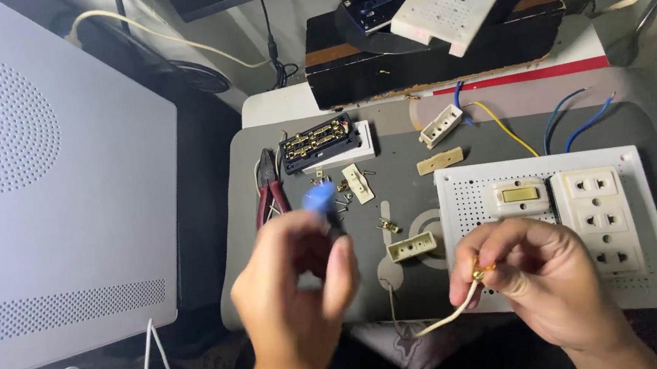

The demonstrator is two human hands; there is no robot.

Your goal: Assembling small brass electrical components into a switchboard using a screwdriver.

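Observation:
My left hand (295,294) is closed around a tool with a blue handle tip (318,198), probably a screwdriver; the hand is blurred. My right hand (537,272) pinches a small brass terminal (480,273) on the end of a cream wire (445,323) that droops toward me. Both hands hover over the near edge of a grey mat (401,177). Just beyond my right hand lies a white perforated board (460,195) carrying a cream switch (518,195) and a white triple socket (602,217).
On the mat lie red-handled pliers (268,187), a black block with brass contacts (317,141), small cream plastic parts (411,246), loose screws and blue and yellow wires (574,122). A white perforated case (43,182) stands at left. A dark wooden box (428,44) sits behind.

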